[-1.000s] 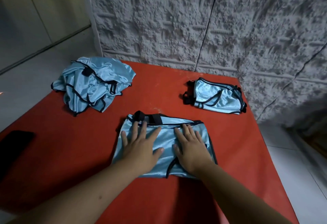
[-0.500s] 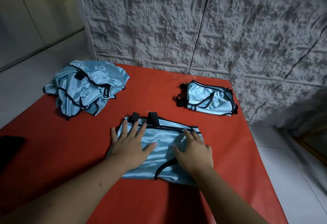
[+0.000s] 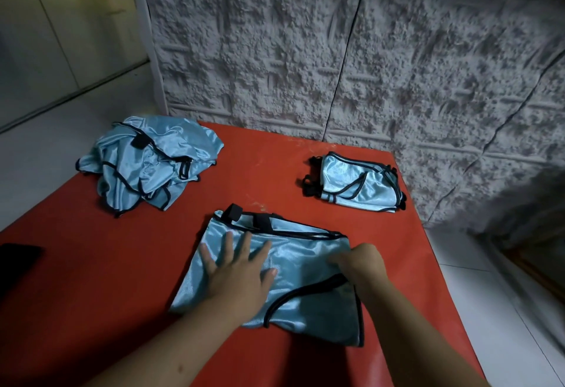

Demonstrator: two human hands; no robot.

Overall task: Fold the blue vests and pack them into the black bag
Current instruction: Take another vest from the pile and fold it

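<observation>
A half-folded blue vest with black trim lies on the red table in front of me. My left hand presses flat on its left half, fingers spread. My right hand is on the vest's right part with its fingers curled down into the cloth; the hand is blurred. A folded blue vest lies at the far right of the table. A crumpled pile of blue vests sits at the far left. A black object lies at the table's left edge; I cannot tell what it is.
A rough grey wall stands right behind the table. The table's right edge drops to a pale tiled floor. More pale floor and a cupboard front lie beyond the left side.
My right hand was flat on the vest and now has its fingers curled on the right part. The left hand stays flat. My view has tilted up a little.
</observation>
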